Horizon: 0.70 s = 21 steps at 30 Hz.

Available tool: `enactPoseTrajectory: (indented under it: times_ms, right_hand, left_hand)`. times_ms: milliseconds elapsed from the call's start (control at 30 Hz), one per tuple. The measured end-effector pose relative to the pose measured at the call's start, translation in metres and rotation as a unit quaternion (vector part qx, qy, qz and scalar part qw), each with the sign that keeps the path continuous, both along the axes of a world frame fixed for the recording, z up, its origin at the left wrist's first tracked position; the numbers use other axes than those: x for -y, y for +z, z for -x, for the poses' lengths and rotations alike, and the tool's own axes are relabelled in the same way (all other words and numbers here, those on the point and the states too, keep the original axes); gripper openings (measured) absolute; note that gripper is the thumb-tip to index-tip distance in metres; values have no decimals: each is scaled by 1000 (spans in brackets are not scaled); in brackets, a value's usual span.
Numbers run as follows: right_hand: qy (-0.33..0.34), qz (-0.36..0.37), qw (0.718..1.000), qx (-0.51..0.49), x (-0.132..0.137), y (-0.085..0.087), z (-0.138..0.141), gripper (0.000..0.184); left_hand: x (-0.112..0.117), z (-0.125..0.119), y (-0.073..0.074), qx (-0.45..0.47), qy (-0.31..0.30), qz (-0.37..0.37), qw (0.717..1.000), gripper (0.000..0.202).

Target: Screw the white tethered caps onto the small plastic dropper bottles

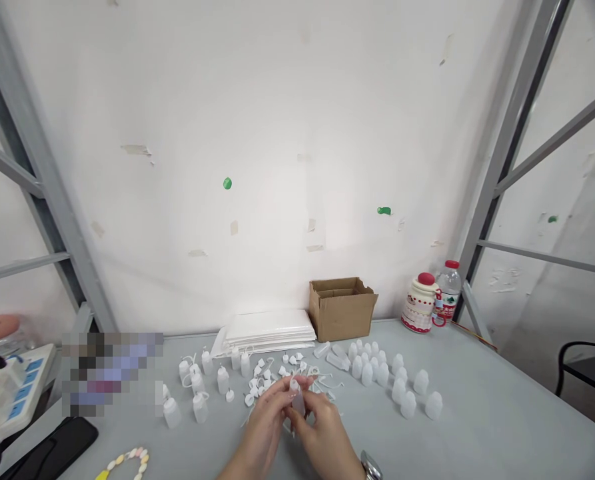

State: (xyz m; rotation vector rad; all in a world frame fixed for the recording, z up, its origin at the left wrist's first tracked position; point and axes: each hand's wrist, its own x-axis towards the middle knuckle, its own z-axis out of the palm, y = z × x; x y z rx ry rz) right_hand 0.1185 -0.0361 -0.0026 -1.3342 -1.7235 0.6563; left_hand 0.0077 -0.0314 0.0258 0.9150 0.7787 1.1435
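Observation:
Near the front middle of the table, my left hand (272,413) and my right hand (322,427) are closed together around a small translucent plastic bottle (298,399). The fingers cover much of it, and its narrow top points up. Just behind my hands lies a loose pile of white caps (260,383) with thin straps. To the left, several small bottles stand with caps on, one of them a capped bottle (171,413). On the right are several uncapped bottles (382,375), upright in loose rows. A couple of bottles (338,361) lie on their sides at the back.
Against the wall are a stack of white sheets (267,328) and an open cardboard box (344,317). A cream jar (420,303) and a water bottle (448,287) stand back right. A black phone (52,453), a beaded strap (127,460) and a power strip (24,393) lie left.

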Motion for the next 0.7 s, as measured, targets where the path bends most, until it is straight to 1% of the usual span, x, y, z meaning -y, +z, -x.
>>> enactPoseTrajectory:
  times_ms: [167, 267, 333, 400, 500, 533, 600, 667, 700]
  right_hand:
    - [6, 24, 1000, 19, 3, 3, 1, 16]
    - [20, 7, 999, 27, 2, 2, 1, 16]
    - [27, -9, 999, 43, 1, -1, 1, 16]
    - [24, -18, 997, 72, 0, -6, 1, 15]
    - [15, -13, 995, 93, -1, -10, 2, 13]
    - [15, -6, 996, 83, -1, -9, 2, 14]
    - [25, 21, 999, 33, -2, -6, 1, 18]
    - [54, 59, 996, -48, -4, -3, 0, 21]
    - [73, 78, 990, -95, -6, -3, 0, 21]
  left_hand:
    - [1, 0, 0, -24, 8, -15, 1000, 21]
    - [0, 1, 0, -54, 21, -39, 998, 21]
    - [-2, 3, 2, -71, 29, -57, 995, 25]
    - [-5, 6, 3, -87, 50, -68, 993, 28]
    - [-8, 12, 4, -94, 113, -56, 988, 31]
    - [-9, 14, 4, -89, 132, -49, 986, 35]
    - [-9, 16, 2, -76, 160, -42, 983, 46]
    - [-9, 15, -1, -78, 172, -50, 981, 56]
    - [-9, 14, -4, -87, 171, -56, 980, 57]
